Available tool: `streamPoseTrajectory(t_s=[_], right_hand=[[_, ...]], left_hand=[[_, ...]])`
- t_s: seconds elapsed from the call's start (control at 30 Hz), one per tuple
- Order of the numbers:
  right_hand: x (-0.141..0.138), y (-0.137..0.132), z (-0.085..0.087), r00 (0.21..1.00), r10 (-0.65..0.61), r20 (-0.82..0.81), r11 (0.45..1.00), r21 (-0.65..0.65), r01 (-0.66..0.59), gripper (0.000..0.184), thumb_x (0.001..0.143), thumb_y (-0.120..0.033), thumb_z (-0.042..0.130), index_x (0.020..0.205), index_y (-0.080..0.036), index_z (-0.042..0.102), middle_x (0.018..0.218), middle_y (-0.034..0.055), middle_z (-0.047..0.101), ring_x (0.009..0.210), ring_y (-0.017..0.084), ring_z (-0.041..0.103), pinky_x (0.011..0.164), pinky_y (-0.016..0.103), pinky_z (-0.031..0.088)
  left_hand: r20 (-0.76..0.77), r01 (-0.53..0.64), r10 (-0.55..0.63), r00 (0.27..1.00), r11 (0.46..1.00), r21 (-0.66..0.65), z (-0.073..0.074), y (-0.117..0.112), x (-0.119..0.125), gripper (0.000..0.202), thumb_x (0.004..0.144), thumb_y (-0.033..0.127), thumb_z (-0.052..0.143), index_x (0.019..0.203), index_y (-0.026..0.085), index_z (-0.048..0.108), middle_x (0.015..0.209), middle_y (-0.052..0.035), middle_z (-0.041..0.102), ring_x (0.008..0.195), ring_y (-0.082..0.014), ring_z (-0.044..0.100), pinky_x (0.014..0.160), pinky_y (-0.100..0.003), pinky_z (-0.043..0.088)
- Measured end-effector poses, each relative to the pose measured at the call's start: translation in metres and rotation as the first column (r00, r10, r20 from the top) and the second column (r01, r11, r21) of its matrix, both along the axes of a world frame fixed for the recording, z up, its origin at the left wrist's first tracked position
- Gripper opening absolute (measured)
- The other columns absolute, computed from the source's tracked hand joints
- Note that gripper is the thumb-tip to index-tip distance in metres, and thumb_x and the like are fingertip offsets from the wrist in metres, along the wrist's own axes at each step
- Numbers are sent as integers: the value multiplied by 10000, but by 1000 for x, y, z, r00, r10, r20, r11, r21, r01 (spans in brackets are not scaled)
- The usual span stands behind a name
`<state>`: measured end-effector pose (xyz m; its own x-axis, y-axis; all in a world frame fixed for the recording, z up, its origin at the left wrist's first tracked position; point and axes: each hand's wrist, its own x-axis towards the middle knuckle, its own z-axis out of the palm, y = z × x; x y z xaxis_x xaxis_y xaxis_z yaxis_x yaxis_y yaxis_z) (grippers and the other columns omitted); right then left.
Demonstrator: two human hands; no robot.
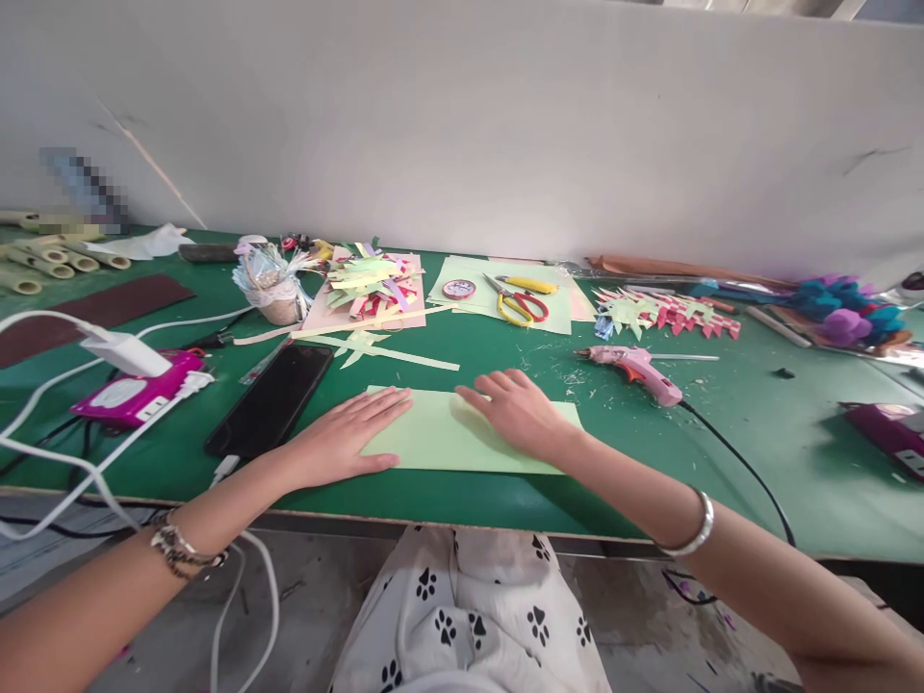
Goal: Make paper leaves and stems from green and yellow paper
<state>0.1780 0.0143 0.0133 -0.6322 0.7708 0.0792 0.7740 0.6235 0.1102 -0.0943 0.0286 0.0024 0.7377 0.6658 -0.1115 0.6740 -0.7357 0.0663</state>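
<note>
1. Hard to make out on my feed: right palm and fingertips hidden under the hand's own back; a pixelated patch covers something at far left, by the bamboo tubes (62, 258). The magenta power strip (889, 433) at right is cut by the frame edge.
2. Pale green paper sheet (433, 448): flat on the green tabletop (491, 505), long side roughly along the near edge, directly in front of the person. Both hands partly cover it; I can't tell if it's one layer or folded.
3. Left hand (353, 433): palm down, flat, fingers extended, thumb spread toward the near edge. Rests on the sheet's left end, gripping nothing I can see.
4. Right hand (524, 416): back up, fingers partly bent, thumb out to the left, over the right half of the sheet. Can't tell if it pinches anything.
5. Black smartphone (270, 399) just beside left forearm, with white cables (270, 582) crowding that side.
6. Pink glue gun (639, 372) right of the sheet, nozzle pointing left, cord running behind the right forearm.
7. Beyond the sheet: scissors (511, 293), yellow utility knife (532, 285), heaped paper strips (368, 279).
</note>
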Motion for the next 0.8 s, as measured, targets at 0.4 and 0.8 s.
streamPoseTrajectory(t_s=[0.4,0.8], right_hand=[[-53,-63,-16,966,173,-192,980,-63,-188,746,835,-622,295,1325,-62,350,1281,190,442,1196,311,344,977,487,302],[51,-88,-20,979,86,-187,958,-255,-133,714,888,-533,278,1440,-151,37,1479,81,163,1350,227,183,1093,427,169]], left_hand=[[9,-5,5,1000,1000,-19,-2,2,0,724,827,646,304,1415,235,202,1474,-43,197,1342,-262,208,1086,-395,201],[-27,-1,0,1000,999,-33,2,3,0,768,810,663,323,1427,253,118,1478,-48,178,1343,-287,192,1077,-424,203]])
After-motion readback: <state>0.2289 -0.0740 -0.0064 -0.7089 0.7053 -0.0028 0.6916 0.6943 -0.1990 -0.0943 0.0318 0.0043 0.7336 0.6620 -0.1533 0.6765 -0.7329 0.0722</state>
